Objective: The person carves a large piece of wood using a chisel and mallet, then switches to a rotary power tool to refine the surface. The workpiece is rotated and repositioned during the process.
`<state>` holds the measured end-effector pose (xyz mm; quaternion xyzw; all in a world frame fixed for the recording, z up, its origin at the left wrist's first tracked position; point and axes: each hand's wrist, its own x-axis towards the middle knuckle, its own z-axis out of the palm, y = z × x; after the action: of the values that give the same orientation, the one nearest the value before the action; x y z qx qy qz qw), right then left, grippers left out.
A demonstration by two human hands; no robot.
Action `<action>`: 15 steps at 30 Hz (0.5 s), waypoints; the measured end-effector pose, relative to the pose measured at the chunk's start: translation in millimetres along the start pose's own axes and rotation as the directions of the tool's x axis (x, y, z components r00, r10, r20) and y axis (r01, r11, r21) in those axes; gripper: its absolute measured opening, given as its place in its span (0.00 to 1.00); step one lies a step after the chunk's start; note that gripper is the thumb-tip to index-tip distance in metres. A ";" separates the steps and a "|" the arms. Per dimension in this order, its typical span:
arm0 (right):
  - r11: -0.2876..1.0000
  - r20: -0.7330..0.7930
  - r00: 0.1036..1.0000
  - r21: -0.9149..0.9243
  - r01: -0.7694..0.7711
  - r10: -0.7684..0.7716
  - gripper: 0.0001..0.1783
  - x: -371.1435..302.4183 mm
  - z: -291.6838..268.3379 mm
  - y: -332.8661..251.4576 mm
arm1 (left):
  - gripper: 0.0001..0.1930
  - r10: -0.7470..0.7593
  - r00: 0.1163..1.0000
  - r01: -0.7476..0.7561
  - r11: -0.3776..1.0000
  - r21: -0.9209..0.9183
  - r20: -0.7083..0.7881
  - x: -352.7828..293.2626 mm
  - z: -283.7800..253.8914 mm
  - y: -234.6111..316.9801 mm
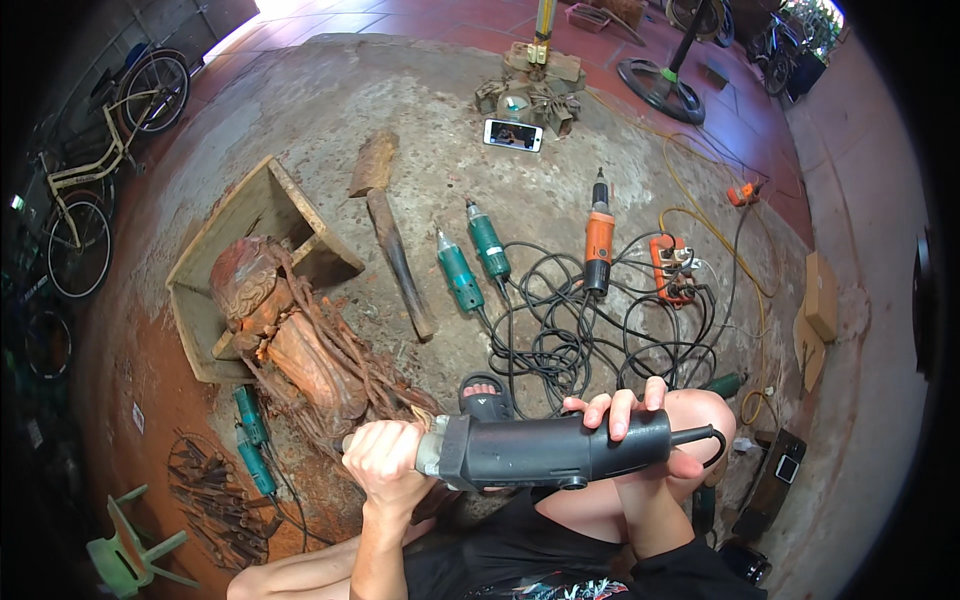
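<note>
A black corded power grinder (pixel 545 450) lies crosswise above my lap, its grey metal head to the left and its cable leaving the right end. My left hand (pixel 385 462) is closed in a fist around the head end, and a short tip sticks out past it. What sits under those fingers is hidden. My right hand (pixel 640 440) holds the rear of the body, fingers over the top and thumb below. Just beyond my left hand lies a carved reddish-brown wooden piece (pixel 310 360), leaning on a wooden box-like frame (pixel 190 330).
Two green die grinders (pixel 459 272) (pixel 487 240) and an orange one (pixel 599 240) lie ahead among tangled black cables (pixel 560 345). A mallet (pixel 395 250), an orange power strip (pixel 672 270), a propped phone (pixel 513 135), carving bits (pixel 215 500) and a green stool (pixel 125 550) surround me.
</note>
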<state>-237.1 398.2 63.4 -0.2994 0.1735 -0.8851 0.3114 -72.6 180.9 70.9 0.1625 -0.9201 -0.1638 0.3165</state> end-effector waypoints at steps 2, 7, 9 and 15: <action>1.000 0.045 0.999 -0.016 0.027 -0.026 0.48 1.8 2.5 1.6 | 0.08 0.002 1.000 -0.002 1.000 -0.003 -0.001 -0.3 -1.2 -0.6; 0.991 0.119 0.992 -0.113 0.066 -0.052 0.50 4.8 2.1 1.6 | 0.08 -0.005 1.000 0.005 1.000 -0.027 0.002 -1.7 1.6 -3.9; 0.987 0.086 0.994 -0.141 0.079 -0.068 0.45 4.9 3.8 -0.6 | 0.08 -0.009 1.000 0.009 1.000 -0.028 0.004 -2.4 2.2 -2.9; 0.983 -0.019 0.995 -0.155 0.093 -0.097 0.25 7.2 19.5 -18.2 | 0.08 0.013 1.000 -0.011 0.996 -0.084 0.017 -1.8 10.3 -1.0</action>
<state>-237.3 404.7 90.3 -0.3188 0.2309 -0.8868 0.2422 -77.7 182.7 61.8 0.1422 -0.9161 -0.2017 0.3160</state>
